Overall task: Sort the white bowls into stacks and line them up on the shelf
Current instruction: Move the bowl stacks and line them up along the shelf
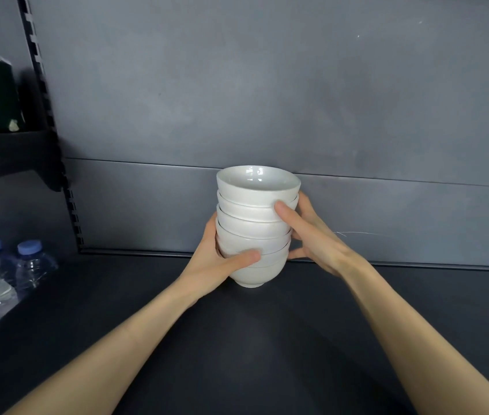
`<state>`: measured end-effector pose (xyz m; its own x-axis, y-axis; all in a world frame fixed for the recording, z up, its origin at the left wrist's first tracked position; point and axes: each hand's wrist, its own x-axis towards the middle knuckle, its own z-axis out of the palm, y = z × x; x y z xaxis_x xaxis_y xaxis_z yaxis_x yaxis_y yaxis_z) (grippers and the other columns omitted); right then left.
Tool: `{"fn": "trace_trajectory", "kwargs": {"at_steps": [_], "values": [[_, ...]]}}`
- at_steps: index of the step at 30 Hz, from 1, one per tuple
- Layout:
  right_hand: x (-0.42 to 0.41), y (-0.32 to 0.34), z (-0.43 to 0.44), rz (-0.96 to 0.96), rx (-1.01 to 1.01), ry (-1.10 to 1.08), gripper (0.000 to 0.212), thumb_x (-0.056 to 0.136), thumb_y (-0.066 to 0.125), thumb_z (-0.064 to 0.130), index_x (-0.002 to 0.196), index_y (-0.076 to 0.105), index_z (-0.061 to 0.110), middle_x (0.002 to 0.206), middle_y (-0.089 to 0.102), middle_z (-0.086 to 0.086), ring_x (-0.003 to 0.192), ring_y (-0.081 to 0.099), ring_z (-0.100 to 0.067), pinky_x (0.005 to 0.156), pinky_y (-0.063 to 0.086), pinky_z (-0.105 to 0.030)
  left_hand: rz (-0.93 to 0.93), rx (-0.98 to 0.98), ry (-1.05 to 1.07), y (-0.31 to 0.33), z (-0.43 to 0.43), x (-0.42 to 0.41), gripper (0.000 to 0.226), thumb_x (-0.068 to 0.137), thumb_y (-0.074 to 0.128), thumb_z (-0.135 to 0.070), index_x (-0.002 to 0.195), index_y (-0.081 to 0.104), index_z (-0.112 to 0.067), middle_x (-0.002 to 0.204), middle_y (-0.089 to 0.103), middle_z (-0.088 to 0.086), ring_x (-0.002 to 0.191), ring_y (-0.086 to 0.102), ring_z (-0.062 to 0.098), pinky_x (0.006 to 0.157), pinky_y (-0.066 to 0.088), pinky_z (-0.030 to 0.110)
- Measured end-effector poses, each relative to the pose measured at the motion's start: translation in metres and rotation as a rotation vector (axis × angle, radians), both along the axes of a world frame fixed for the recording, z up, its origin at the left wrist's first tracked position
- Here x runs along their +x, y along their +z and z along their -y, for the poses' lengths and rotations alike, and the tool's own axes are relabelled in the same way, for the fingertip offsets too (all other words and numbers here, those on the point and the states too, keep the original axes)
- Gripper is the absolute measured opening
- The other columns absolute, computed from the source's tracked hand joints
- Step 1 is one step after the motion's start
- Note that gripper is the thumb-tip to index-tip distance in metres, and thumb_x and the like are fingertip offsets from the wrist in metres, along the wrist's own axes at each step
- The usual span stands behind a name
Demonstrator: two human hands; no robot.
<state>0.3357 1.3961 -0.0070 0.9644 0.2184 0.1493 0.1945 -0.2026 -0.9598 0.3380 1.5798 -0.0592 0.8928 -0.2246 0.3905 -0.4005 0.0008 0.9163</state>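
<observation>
I'm looking at one stack of white bowls (255,232) standing upright near the back of the dark shelf (267,339), just in front of the grey back panel (267,100). The foot of the bottom bowl (252,275) is sitting on the shelf or just off it, I cannot tell which.

Left grip (222,262) is grasping the lower bowls from the left side, thumb lying across the front, fingers going round behind and out of view. Right grip (306,232) is grasping the upper bowls from the right, thumb pressing just under the second rim down, fingers curling round the back. Top bowl (258,182) is sitting free above both grips, mouth up, empty.

Handling, as I'm judging it: glazed ceramic — stiff, smooth, slippery, likely chipping at the rims. A nested stack this tall is probably weighing a fair bit and wanting to lean or shear in the middle; the rims are already sitting slightly uneven. So I'm rating the two-sided hold as right — one grip low taking weight, one high stopping tilt. I'm advising a slow, flat set-down, no sliding.

Water bottles (30,265) are standing well apart at far left, not in the way.
</observation>
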Motion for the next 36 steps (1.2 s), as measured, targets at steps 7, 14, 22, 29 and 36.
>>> {"fn": "trace_trajectory", "kwargs": {"at_steps": [7, 14, 22, 29, 36], "values": [[0.002, 0.002, 0.011, 0.014, 0.018, 0.031, 0.08, 0.071, 0.065, 0.068, 0.141, 0.027, 0.052, 0.134, 0.052, 0.025, 0.125, 0.053, -0.01, 0.092, 0.052, -0.052, 0.005, -0.121, 0.092, 0.027, -0.006, 0.0, 0.072, 0.078, 0.06, -0.055, 0.141, 0.037, -0.028, 0.134, 0.052, -0.019, 0.113, 0.054, -0.011, 0.087, 0.047, 0.011], [-0.001, 0.001, 0.01, 0.091, -0.029, -0.002, 0.071, 0.085, 0.069, 0.034, 0.141, 0.027, 0.048, 0.126, 0.055, 0.025, 0.104, 0.06, 0.008, 0.078, 0.059, -0.033, 0.117, 0.039, 0.123, 0.075, -0.012, 0.005, 0.066, 0.079, 0.074, -0.021, 0.137, 0.043, -0.026, 0.119, 0.052, -0.021, 0.098, 0.054, -0.017, 0.074, 0.044, 0.001], [-0.002, -0.003, 0.004, 0.138, 0.037, -0.072, 0.067, 0.084, 0.07, 0.033, 0.139, 0.033, 0.043, 0.125, 0.057, 0.024, 0.103, 0.061, 0.005, 0.067, 0.059, -0.027, 0.128, 0.018, 0.169, 0.075, -0.012, 0.011, 0.029, 0.072, 0.079, -0.014, 0.098, 0.067, -0.012, 0.1, 0.068, 0.003, 0.087, 0.065, 0.011, 0.08, 0.055, 0.026], [0.002, -0.008, 0.003, 0.162, 0.054, -0.118, 0.069, 0.081, 0.073, 0.037, 0.139, 0.036, 0.038, 0.127, 0.059, 0.018, 0.108, 0.061, -0.005, 0.072, 0.061, -0.036, 0.136, 0.005, 0.185, 0.078, -0.009, 0.011, 0.022, 0.072, 0.08, -0.01, 0.089, 0.066, -0.009, 0.093, 0.067, -0.007, 0.087, 0.065, 0.015, 0.081, 0.056, 0.032], [0.005, -0.01, 0.004, 0.176, 0.042, -0.136, 0.068, 0.078, 0.075, 0.042, 0.135, 0.038, 0.035, 0.125, 0.061, 0.016, 0.114, 0.06, -0.011, 0.079, 0.059, -0.045, 0.153, -0.002, 0.175, 0.078, -0.008, 0.011, 0.02, 0.072, 0.08, -0.011, 0.085, 0.065, -0.011, 0.098, 0.067, 0.006, 0.087, 0.065, 0.017, 0.079, 0.055, 0.03]]}}
